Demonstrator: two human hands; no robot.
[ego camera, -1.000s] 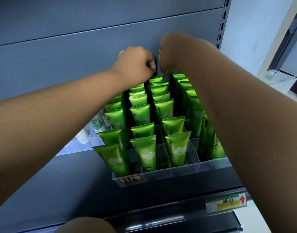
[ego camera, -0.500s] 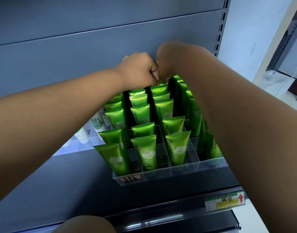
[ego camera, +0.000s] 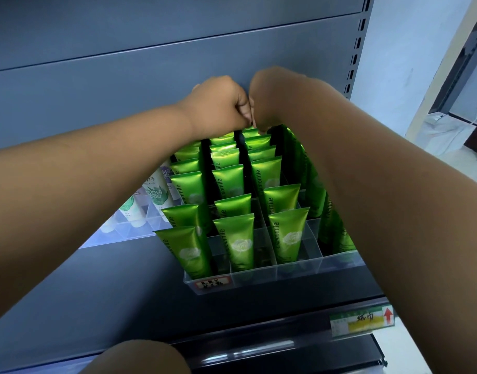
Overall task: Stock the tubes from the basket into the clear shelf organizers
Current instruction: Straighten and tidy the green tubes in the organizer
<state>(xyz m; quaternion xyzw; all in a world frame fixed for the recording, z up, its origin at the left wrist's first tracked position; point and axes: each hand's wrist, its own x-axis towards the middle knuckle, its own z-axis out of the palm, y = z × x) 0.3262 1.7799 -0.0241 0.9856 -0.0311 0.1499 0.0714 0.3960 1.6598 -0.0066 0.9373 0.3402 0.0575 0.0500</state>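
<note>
Several rows of green tubes point(ego camera: 238, 244) stand upright in a clear shelf organizer point(ego camera: 259, 276) with dividers. Both arms reach over them to the back row. My left hand point(ego camera: 218, 103) is curled into a fist and presses against my right hand point(ego camera: 272, 98). What the left fingers hold is hidden. My right hand's fingertips pinch the top edge of the rearmost green tube point(ego camera: 252, 131) in the third column. The organizer's right column is partly hidden by my right forearm. The basket is out of view.
A second clear organizer with white tubes point(ego camera: 156, 193) stands to the left. The grey back panel point(ego camera: 151, 90) is right behind my hands. A slotted upright point(ego camera: 353, 60) bounds the shelf on the right. A price label point(ego camera: 362, 321) is clipped to the shelf's front edge.
Both hands have come down from higher on the back panel to the tops of the rear tubes and have closed together until they touch.
</note>
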